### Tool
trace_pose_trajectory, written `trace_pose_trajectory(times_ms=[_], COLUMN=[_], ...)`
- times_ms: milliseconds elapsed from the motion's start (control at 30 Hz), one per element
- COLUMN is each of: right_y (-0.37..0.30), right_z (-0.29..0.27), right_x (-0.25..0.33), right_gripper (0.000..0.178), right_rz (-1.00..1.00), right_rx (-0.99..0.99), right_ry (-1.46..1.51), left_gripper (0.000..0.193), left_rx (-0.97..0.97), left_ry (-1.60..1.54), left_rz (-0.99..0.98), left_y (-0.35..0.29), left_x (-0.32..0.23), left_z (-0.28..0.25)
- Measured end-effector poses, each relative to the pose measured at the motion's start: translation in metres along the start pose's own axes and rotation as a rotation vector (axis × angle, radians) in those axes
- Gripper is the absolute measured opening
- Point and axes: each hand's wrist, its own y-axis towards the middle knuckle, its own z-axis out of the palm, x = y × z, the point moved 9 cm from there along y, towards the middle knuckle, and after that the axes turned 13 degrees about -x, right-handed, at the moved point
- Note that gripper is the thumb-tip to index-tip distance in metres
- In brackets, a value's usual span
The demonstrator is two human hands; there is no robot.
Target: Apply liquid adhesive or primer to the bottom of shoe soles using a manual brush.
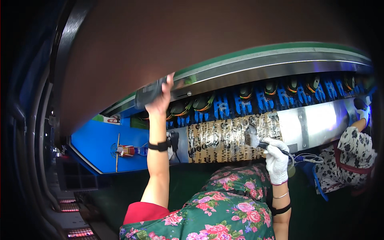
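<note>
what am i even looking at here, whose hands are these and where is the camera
There is no robot: this one picture comes from a wide fisheye camera on a person's head, looking down, so straight edges bend. Both forearms are the wearer's. The bare left hand holds a dark object, too blurred to name. The right hand, in a white glove, holds a brush over a metal ledge partly covered with shiny brown printed wrapping. Beyond it runs a row of blue holders. The patterned sleeve at right belongs to another person.
</note>
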Motion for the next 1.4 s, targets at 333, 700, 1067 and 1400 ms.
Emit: trace_pose_trajectory(times_ms=[333,700,1067,1400], right_y=[0.003,0.008,0.005,-0.008], right_z=[-0.016,-0.004,-0.064,-0.108], right_x=[-0.025,-0.035,0.011,0.090], right_gripper=[0.020,0.021,0.019,0.017], right_rz=[0.033,0.033,-0.073,-0.170], right_rx=[-0.037,-0.026,-0.177,-0.388], right_ry=[-0.066,-0.115,-0.076,-0.042], left_gripper=[0.089,0.140,0.109,0.110], left_rx=[-0.560,-0.921,-0.379,0.257], left_ry=[0.714,2.249,2.023,2.074], left_rz=[0.905,1.025,0.599,0.020], left_y=[-0.083,0.003,0.118,0.363], left_x=[-0.071,-0.127,0.033,0.383], left_z=[-0.017,0.010,0.061,0.096])
